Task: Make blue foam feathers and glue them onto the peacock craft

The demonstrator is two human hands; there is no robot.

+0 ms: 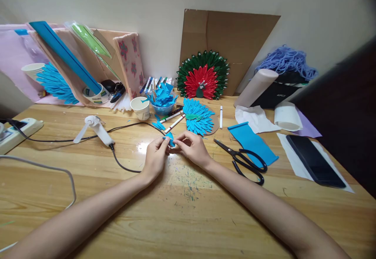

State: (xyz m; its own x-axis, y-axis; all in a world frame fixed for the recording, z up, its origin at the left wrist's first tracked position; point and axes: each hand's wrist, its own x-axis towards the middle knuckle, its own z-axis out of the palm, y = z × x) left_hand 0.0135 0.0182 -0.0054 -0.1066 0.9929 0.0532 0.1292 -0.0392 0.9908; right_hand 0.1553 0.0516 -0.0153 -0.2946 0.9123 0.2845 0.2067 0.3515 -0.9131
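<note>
Between the fingertips of my left hand (157,153) and my right hand (192,147) is a small blue foam piece (170,138), pinched from both sides above the table. Just beyond my hands lies a round cardboard base partly covered with blue foam petals (202,116), with a green foam shape (194,117) across it. A plastic bowl of blue foam scraps (163,98) stands behind, beside a paper cup (140,108). Black-handled scissors (243,159) rest right of my right hand, their blades partly open, next to a blue foam sheet (254,141).
A green and red peacock-like craft (202,77) leans on a cardboard panel (223,36). A small white fan (96,130) with a black cable lies left. A phone (315,161) rests at right. Markers (221,117), a power strip (20,133) and a roll (258,87) are around.
</note>
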